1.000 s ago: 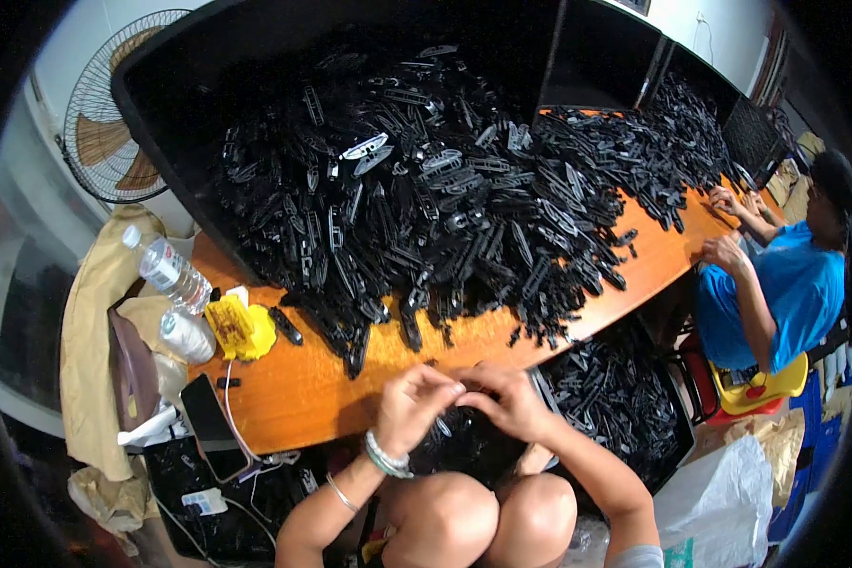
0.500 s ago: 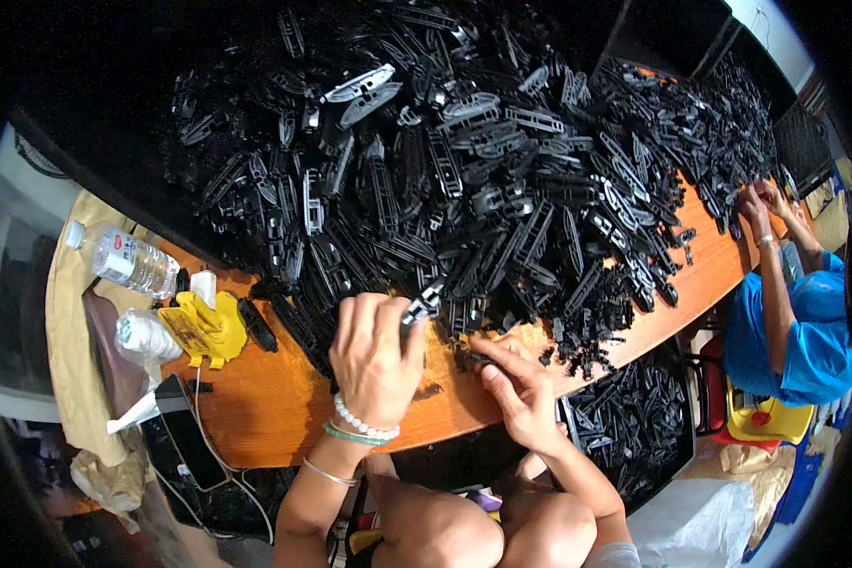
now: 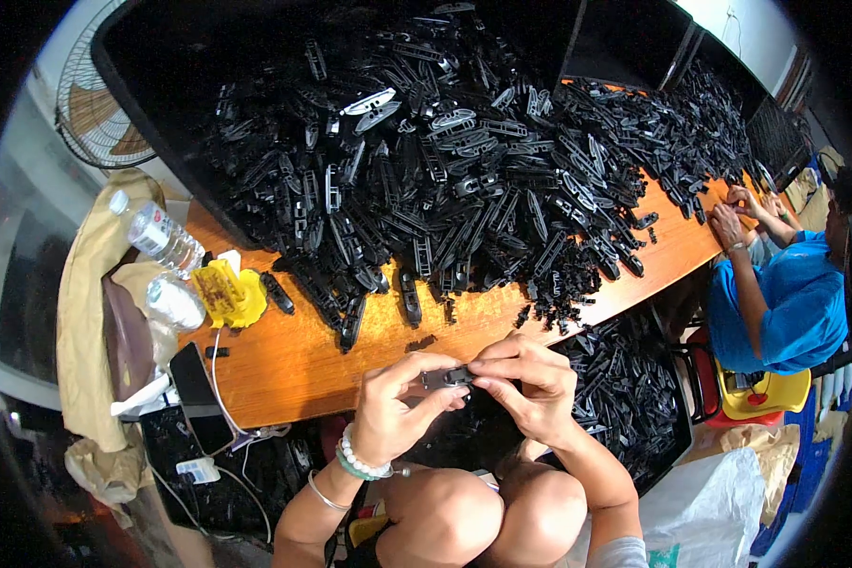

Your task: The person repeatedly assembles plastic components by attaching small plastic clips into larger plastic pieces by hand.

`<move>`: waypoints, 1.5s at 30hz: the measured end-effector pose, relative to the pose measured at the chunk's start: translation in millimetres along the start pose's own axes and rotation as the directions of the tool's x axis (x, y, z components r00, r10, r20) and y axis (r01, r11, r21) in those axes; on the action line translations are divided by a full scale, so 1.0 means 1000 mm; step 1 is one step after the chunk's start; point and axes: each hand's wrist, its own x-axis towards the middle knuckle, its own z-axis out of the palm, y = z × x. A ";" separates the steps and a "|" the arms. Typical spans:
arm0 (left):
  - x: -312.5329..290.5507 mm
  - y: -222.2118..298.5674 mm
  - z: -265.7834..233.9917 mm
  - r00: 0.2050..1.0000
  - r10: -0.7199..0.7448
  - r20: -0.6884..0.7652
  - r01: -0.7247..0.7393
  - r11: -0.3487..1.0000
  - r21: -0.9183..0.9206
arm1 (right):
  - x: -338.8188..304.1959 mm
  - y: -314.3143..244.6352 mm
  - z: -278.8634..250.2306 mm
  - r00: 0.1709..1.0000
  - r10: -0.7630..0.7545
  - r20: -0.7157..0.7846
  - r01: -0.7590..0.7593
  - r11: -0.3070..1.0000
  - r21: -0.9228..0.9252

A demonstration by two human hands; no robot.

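Observation:
Just off the table's near edge, a small black plastic part [image 3: 445, 379] is held between my two hands. The thumb and fingers of my left hand [image 3: 395, 402] pinch it at the left. My right hand [image 3: 532, 386] closes its thumb and forefinger on the right end; whether a separate small piece is between those fingertips is hidden. Beyond my hands lies a large pile of long black slotted plastic parts [image 3: 426, 170]. Several black parts lie nearest on the tabletop, one long piece [image 3: 410, 301] among them. Much smaller black pieces [image 3: 563, 293] are heaped at the pile's right front.
The orange wooden table [image 3: 284, 383] carries a water bottle [image 3: 161, 235], a yellow holder [image 3: 229, 293] and a phone [image 3: 202, 398] with cables at the left. Below on the right sits a bin of black parts [image 3: 625, 407]. A co-worker in blue [image 3: 776, 303] works at the far right.
Both hands have drawn back from the pile's front edge toward me and come together on the black part. The view has shifted, showing a fan at upper left.

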 end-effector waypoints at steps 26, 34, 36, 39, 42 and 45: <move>0.006 -0.034 0.010 0.972 -0.233 -0.009 0.232 0.969 -0.085 | -0.018 0.031 -0.004 0.992 0.125 0.017 -0.122 0.985 -0.120; -0.002 -0.031 0.011 0.958 -0.279 -0.066 0.273 0.958 -0.086 | -0.023 0.028 -0.009 0.978 -0.081 0.192 0.145 0.927 -0.346; -0.004 -0.032 0.008 0.984 -0.176 -0.035 0.176 0.984 -0.007 | -0.024 0.026 -0.004 0.970 0.217 0.109 -0.198 0.966 -0.164; -0.011 -0.031 0.002 0.994 -0.106 0.023 0.104 0.990 0.093 | -0.029 0.025 -0.009 0.840 0.423 0.339 -0.461 0.886 0.037; -0.015 -0.021 -0.003 0.952 -0.298 0.072 0.294 0.953 0.071 | -0.026 0.022 -0.013 0.807 0.421 0.414 -0.471 0.882 0.022; -0.010 -0.022 -0.016 0.944 -0.258 0.204 0.181 0.926 0.332 | -0.036 0.031 -0.018 0.707 0.439 0.554 -0.523 0.852 -0.007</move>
